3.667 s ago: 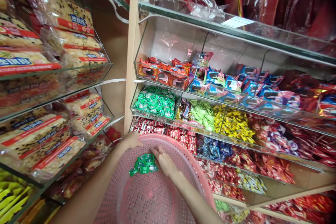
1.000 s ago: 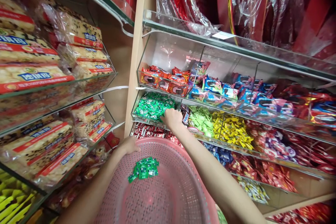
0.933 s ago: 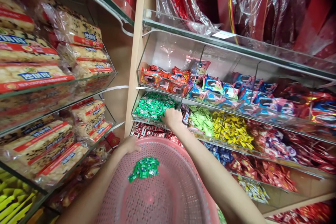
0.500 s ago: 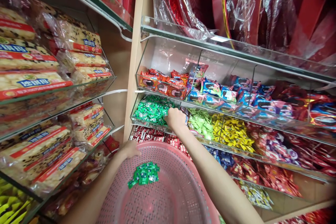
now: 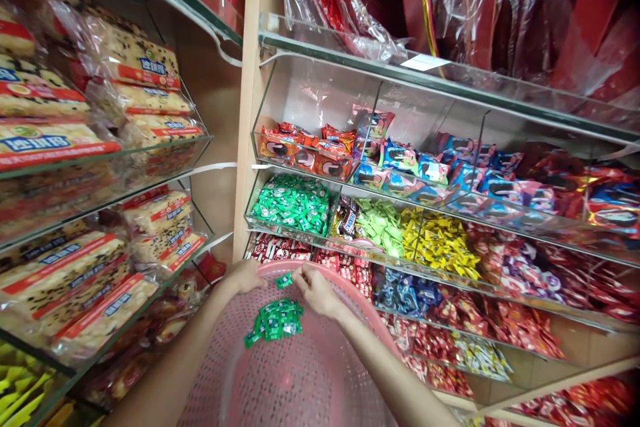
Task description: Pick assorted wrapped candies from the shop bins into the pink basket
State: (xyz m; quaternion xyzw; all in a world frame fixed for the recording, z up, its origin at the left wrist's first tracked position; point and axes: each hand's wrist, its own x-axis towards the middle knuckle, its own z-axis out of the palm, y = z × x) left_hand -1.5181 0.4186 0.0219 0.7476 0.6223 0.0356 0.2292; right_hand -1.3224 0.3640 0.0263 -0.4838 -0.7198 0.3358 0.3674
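Note:
My left hand [image 5: 246,276] grips the far rim of a pink perforated plastic basket [image 5: 320,373] held in front of me. Over the basket's far end my right hand [image 5: 314,289] hovers with its fingers pinched on a few green wrapped candies [image 5: 284,281]. A small pile of the same green candies [image 5: 273,321] lies inside the basket just below that hand. The clear bin of green candies [image 5: 293,203] sits on the shelf above and beyond the basket.
Clear acrylic bins hold light green candies [image 5: 380,225], yellow candies [image 5: 437,243], red packets [image 5: 280,250] and orange snack packs [image 5: 305,147]. Shelves at the left carry wrapped nougat slabs [image 5: 65,260]. Red gift boxes in plastic [image 5: 450,0] fill the top shelf.
My right hand has left the green candy bin and come down over the basket, carrying a few green candies. The left hand has stayed on the rim.

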